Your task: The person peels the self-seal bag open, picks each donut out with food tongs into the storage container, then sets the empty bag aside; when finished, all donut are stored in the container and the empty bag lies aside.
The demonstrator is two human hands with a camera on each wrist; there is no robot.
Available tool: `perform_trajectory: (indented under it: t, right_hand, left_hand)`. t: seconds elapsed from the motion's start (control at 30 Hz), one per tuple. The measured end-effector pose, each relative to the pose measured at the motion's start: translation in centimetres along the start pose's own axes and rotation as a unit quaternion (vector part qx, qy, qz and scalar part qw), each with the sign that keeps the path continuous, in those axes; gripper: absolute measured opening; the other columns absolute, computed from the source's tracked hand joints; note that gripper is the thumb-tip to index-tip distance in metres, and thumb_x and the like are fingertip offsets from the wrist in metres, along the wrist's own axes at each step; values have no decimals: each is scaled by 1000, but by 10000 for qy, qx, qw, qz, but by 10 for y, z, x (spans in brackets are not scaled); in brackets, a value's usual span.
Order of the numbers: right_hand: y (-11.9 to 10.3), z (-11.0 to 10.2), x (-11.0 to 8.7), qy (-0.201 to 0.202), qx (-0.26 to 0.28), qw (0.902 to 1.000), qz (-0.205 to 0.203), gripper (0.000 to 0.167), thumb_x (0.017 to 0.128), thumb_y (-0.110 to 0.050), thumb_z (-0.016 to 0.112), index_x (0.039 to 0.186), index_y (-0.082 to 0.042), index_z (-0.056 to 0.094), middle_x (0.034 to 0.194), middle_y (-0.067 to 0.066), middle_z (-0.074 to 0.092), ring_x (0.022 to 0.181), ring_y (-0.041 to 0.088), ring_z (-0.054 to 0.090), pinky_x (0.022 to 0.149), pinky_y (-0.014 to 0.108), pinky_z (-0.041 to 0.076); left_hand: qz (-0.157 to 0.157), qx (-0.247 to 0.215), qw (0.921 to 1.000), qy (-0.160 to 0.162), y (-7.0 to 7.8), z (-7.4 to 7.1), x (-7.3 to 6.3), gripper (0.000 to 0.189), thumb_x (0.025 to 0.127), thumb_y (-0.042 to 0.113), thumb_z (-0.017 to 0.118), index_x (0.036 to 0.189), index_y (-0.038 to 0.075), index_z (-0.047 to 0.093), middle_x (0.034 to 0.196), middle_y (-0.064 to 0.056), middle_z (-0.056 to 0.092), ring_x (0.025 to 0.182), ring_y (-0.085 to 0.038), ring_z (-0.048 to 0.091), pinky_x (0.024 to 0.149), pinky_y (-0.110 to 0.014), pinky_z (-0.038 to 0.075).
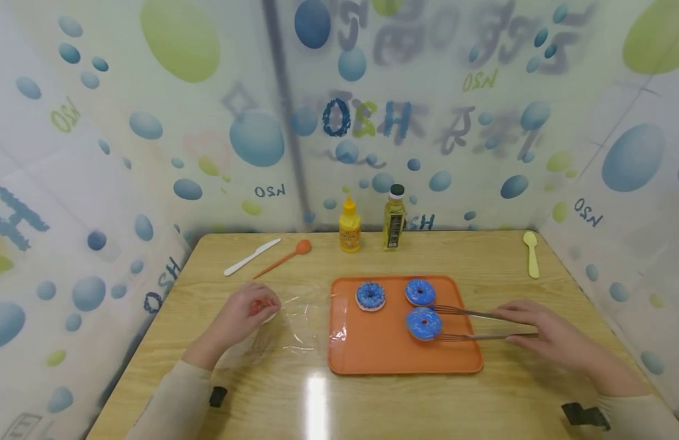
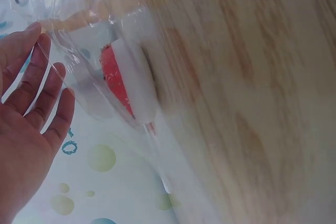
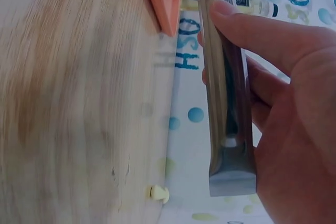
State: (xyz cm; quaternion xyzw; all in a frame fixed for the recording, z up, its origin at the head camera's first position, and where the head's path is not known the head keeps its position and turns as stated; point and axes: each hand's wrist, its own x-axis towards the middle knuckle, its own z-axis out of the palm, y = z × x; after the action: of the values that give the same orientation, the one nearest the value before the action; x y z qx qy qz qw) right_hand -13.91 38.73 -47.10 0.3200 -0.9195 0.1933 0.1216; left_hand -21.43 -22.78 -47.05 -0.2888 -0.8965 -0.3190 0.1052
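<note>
My left hand pinches the edge of a clear plastic bag between thumb and index finger; the other fingers are spread. Inside the bag lies a red-topped doughnut with a white base. My right hand holds metal tongs, reaching over the right side of an orange tray. Their tips lie either side of the front blue doughnut; whether they press it, I cannot tell. Behind it sits another blue doughnut, and a blue sprinkled doughnut lies toward the tray's left.
At the table's back stand a yellow squeeze bottle and an oil bottle. A white knife and an orange spoon lie back left, a pale yellow spoon back right. Patterned walls border the wooden table.
</note>
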Motion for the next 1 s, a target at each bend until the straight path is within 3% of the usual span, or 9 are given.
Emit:
perform_trajectory:
  t: [0.6,0.9,1.0]
  right_hand:
    - [10,4,-14,-281,364,9989,91,57,79,-15,89,132,-19,70,121,-4,69,110,-1,57,82,22,53]
    - [0,-5,-9,-245,585,9971,428,62,80,-14,88,138,-19,66,127,-4,66,115,-8,53,85,16,50]
    - [-9,-6,-1,-181,621,9972,370,62,81,-14,88,138,-19,66,126,-2,67,114,-6,54,84,16,51]
  left_hand:
    - [87,-114,9999,-39,0,1,1,11,90,7,79,89,17,74,91,9,71,88,-17,62,75,-41,55]
    - [55,-65,10000,6,0,2,1,13,89,7,79,89,18,74,91,9,71,88,-17,61,75,-41,54]
    - [34,-32,10000,6,1,0,2,11,89,8,79,89,18,74,91,9,71,88,-16,61,76,-42,54]
